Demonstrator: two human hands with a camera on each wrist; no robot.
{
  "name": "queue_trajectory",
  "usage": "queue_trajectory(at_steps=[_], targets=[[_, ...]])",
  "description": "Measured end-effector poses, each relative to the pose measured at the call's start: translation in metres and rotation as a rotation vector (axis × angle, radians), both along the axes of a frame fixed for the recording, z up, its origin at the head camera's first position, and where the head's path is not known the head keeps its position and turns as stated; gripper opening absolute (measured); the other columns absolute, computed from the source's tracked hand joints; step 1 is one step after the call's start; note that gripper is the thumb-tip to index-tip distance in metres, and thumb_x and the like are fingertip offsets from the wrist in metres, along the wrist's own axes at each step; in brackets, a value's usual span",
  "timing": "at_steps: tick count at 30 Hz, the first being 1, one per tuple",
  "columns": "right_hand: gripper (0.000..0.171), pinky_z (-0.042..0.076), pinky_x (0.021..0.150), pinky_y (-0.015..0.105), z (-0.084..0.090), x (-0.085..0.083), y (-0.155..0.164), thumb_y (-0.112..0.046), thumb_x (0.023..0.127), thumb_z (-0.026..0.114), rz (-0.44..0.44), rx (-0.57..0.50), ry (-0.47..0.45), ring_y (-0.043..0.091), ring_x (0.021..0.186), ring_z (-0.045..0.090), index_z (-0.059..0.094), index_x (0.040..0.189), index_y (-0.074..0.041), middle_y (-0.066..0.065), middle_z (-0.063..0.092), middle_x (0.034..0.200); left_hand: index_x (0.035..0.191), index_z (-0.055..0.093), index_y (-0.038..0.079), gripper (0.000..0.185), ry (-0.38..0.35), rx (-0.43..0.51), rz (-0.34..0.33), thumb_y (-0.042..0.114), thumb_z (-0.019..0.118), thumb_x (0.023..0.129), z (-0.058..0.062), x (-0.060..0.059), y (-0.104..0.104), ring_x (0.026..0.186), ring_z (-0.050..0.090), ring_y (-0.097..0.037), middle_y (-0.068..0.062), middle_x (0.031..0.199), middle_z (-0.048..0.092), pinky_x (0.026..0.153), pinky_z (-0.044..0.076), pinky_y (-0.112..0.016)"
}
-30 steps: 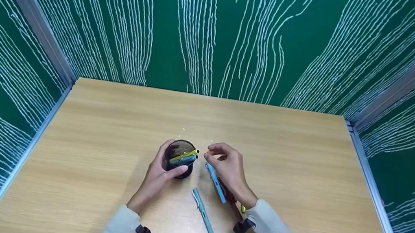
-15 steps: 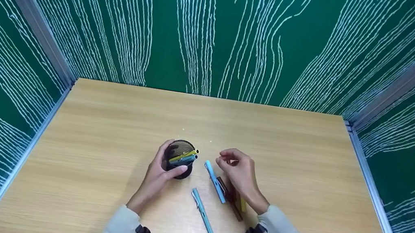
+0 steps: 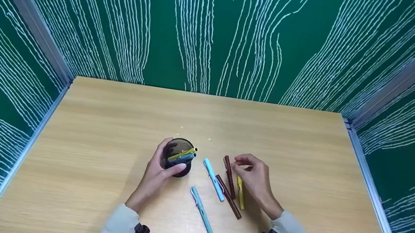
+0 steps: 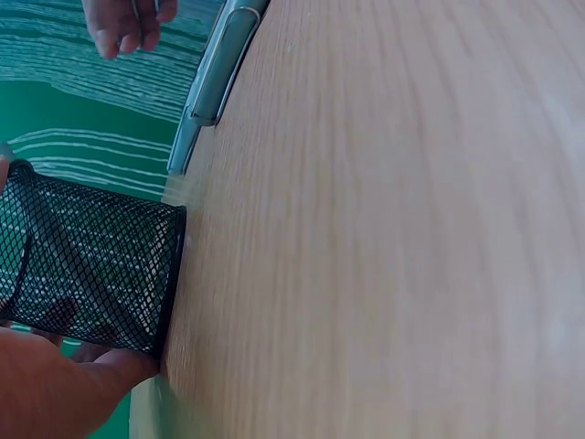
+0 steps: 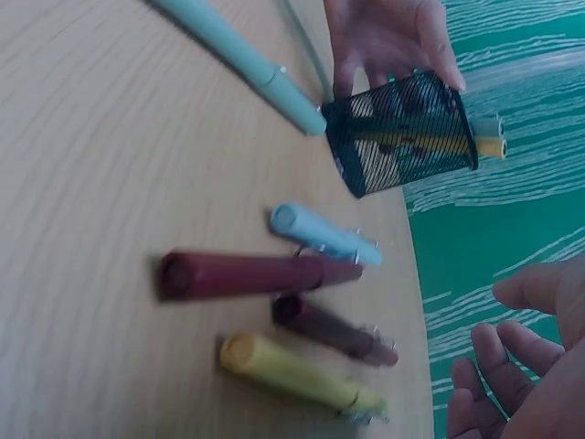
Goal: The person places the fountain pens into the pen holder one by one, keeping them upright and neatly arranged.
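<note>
My left hand (image 3: 166, 162) grips a black mesh pen cup (image 3: 178, 157) that stands on the wooden table (image 3: 107, 126). A yellow pen and a blue pen (image 3: 185, 155) stick out of the cup. My right hand (image 3: 241, 167) hovers with loosely curled fingers over a row of loose pens and holds nothing. Under it lie a brown pen (image 3: 229, 171), a dark red pen (image 3: 229, 198) and a yellow pen (image 3: 240, 194). The right wrist view shows these pens (image 5: 256, 274) flat on the table, my fingers (image 5: 512, 366) above them, and the cup (image 5: 402, 133) beyond.
Two light blue pens lie between my hands, one (image 3: 214, 174) by the cup and one (image 3: 201, 210) nearer to me. Green patterned walls (image 3: 220, 32) close off the table's back and sides. Bare wood (image 4: 393, 229) stretches beside the cup.
My right hand has moved right, away from the cup, to the brown and yellow pens, uncovering them. My left hand still holds the cup in place.
</note>
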State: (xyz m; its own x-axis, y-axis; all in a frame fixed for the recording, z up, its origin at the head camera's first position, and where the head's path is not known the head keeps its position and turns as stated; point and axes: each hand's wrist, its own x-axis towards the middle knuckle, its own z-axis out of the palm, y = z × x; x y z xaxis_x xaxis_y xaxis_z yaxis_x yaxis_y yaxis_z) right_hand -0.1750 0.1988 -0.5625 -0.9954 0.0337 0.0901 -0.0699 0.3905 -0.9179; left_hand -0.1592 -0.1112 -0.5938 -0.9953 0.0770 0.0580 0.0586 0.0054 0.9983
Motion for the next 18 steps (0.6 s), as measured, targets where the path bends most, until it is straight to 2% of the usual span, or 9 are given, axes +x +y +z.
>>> queue_trajectory(at_steps=[10,18], targets=[[0.017,0.060,0.073,0.023,-0.015,0.004,0.028,-0.002,0.094,0.083,-0.060,0.022,-0.040,0.025,0.086,0.075,0.079,0.110,0.003,0.012,0.079,0.099,0.170,0.038,0.026,0.092,0.006,-0.007,0.009,0.022,0.090,0.094,-0.002,-0.003,0.001,0.156,0.043,-0.033,-0.009,0.169,0.047,0.132,0.027,-0.056],[0.019,0.058,0.082,0.022,-0.031,0.016,0.039,-0.006,0.097,0.082,-0.066,0.068,-0.060,0.027,0.096,0.077,0.079,0.112,0.004,0.014,0.080,0.104,0.170,0.038,0.019,0.092,0.021,0.049,-0.001,0.014,0.089,0.093,-0.003,-0.003,0.003,0.153,0.048,-0.034,-0.012,0.165,0.050,0.130,0.031,-0.053]])
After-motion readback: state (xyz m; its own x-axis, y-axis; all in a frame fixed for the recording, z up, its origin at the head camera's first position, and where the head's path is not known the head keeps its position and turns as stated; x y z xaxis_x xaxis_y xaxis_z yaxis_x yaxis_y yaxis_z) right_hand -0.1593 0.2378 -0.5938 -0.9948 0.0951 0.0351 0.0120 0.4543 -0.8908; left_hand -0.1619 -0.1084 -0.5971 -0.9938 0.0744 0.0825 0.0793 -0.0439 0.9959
